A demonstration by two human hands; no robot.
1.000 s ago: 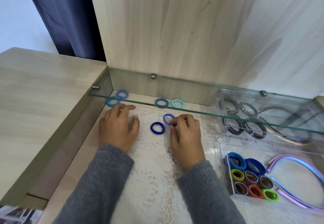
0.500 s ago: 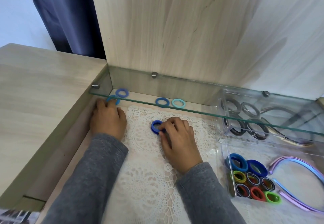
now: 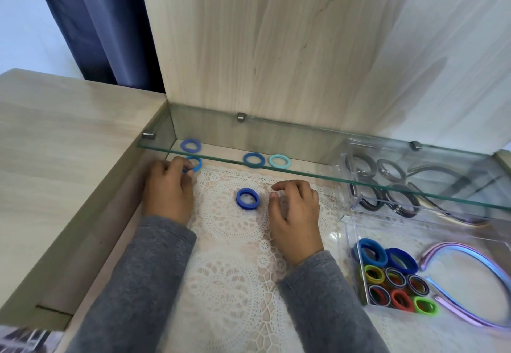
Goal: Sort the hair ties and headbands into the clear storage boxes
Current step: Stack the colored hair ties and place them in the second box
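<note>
The wooden shelf (image 3: 312,165) bears lace doily (image 3: 235,269), clear boxes (image 3: 356,238).

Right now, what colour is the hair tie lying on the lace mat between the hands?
The hair tie is royal blue, shown best in the head view.

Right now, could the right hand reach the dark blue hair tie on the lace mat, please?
Probably yes. The right hand is just right of the dark blue hair tie, holding nothing, with only bare lace mat between them; the glass shelf edge lies farther back.
</note>
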